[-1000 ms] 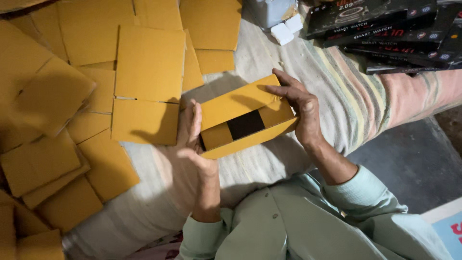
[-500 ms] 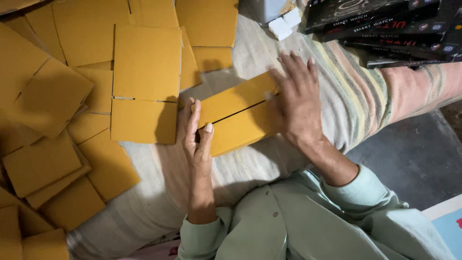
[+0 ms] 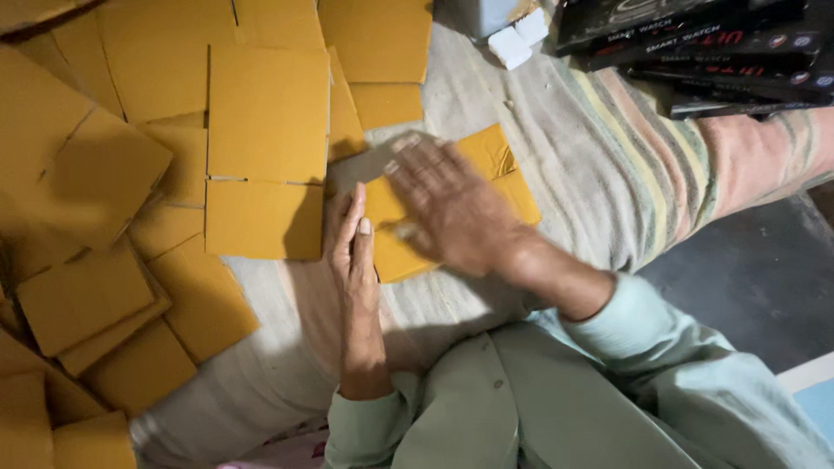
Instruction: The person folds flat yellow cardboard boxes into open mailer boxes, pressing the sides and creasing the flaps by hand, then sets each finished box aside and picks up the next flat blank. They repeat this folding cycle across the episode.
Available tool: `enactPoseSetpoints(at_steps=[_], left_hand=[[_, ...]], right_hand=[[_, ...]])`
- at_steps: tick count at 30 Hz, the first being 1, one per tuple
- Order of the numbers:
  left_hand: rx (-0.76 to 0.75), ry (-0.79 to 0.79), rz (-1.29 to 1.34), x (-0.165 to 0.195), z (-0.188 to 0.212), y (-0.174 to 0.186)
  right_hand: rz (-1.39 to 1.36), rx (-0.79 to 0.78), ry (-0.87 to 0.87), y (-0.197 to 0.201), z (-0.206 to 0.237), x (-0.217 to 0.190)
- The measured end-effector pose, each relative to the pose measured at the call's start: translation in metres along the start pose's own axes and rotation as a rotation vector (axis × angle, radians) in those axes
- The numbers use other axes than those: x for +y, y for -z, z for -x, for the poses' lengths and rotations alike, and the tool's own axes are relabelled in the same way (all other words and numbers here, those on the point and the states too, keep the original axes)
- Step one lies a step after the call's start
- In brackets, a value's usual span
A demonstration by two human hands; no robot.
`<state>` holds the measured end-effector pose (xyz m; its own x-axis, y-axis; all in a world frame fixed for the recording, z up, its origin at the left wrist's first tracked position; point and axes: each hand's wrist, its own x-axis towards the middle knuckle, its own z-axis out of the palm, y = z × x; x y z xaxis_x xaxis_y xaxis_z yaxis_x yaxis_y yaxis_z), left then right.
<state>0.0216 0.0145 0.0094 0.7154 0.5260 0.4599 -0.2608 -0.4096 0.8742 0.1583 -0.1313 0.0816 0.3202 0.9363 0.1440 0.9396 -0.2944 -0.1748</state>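
Looking down from the head camera, a person in pale green sleeves is sitting over a striped cloth [image 3: 608, 148] with both hands working on a flattened yellow cardboard box [image 3: 499, 174].

The right hand [image 3: 452, 208] is lying palm down on top of the box, fingers spread and stretched flat, pressing rather than pinching; this grip is slightly blurred. The box is sitting directly beneath that palm, flat on the cloth, with its far corner and a glossy taped patch showing beyond the fingertips.

The left hand [image 3: 352, 260] is resting just beside the right hand, on the near left edge of the same box. Its fingers are straight and held close together, standing on edge against the side of the box, so its grip is open and clasping nothing.

Further out from the left hand, a large folded cardboard sheet [image 3: 265, 152] is lying flat, nearly touching the left fingertips. Beyond it, many more yellow cardboard pieces [image 3: 87, 287] are overlapping in a loose spread.

Well away from the right hand, past the box, a stack of dark flat product boxes [image 3: 712, 43] is lying on the cloth. Near it, small white blocks [image 3: 512, 39] are sitting beside a pale container.
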Motion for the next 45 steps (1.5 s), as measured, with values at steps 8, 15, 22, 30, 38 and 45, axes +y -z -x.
enactPoseSetpoints(at_steps=[8, 15, 22, 30, 38, 45], left_hand=[[0.040, 0.069, 0.118, -0.005, 0.003, -0.008], [0.008, 0.120, 0.140, -0.003, 0.004, 0.001], [-0.028, 0.060, 0.135, -0.005, -0.002, 0.007], [-0.257, 0.023, -0.934, 0.050, -0.029, 0.000], [-0.341, -0.040, -1.039, 0.057, -0.045, -0.052], [-0.253, 0.052, -1.183, 0.057, -0.043, -0.025]], right_hand=[[0.185, 0.005, -0.245, 0.016, 0.016, 0.033], [0.156, -0.104, 0.059, -0.007, -0.016, -0.044], [-0.042, -0.020, 0.000, -0.003, -0.012, -0.009], [0.136, 0.110, -0.237, 0.005, 0.010, 0.028], [0.093, 0.110, -0.185, -0.005, 0.014, 0.030], [0.205, 0.130, -0.284, 0.005, 0.016, 0.028]])
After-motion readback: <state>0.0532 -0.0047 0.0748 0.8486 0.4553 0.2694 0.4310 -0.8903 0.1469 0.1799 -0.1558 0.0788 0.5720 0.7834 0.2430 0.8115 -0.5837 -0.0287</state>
